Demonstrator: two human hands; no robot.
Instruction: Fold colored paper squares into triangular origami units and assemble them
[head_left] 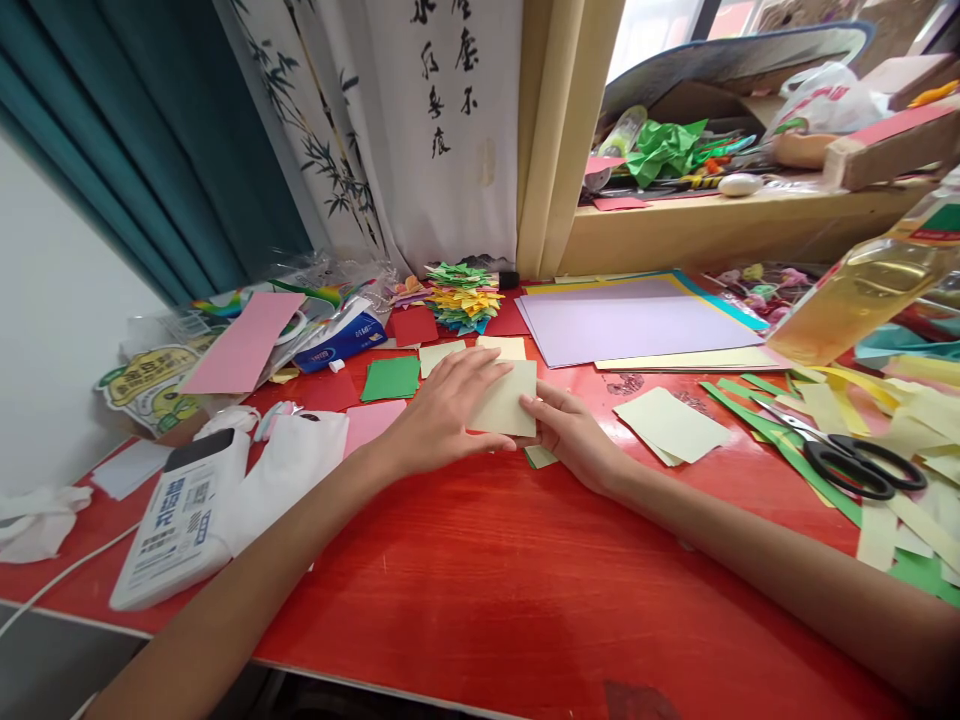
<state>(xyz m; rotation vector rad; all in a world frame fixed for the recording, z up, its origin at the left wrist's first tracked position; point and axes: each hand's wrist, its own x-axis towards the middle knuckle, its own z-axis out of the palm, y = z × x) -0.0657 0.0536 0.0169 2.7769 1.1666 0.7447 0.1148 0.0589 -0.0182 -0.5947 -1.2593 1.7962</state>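
A pale yellow paper square (504, 402) is held upright between both hands above the red table. My left hand (442, 412) comes from the left, its fingers over the square's upper left part and its thumb along the lower edge. My right hand (574, 430) pinches the square's right edge between thumb and fingers. Just behind the hands lie more pale squares (439, 356) and a green square stack (391, 379). A small green and pale piece (541, 457) shows below the held square. Other pale yellow squares (671, 425) rest to the right.
Black-handled scissors (862, 465) lie on paper strips at the right, near a bottle (862, 280). Large lilac sheets (637, 315) and a pile of folded coloured paper (461, 300) stand at the back. A white device (180, 520) and tissue packs are on the left.
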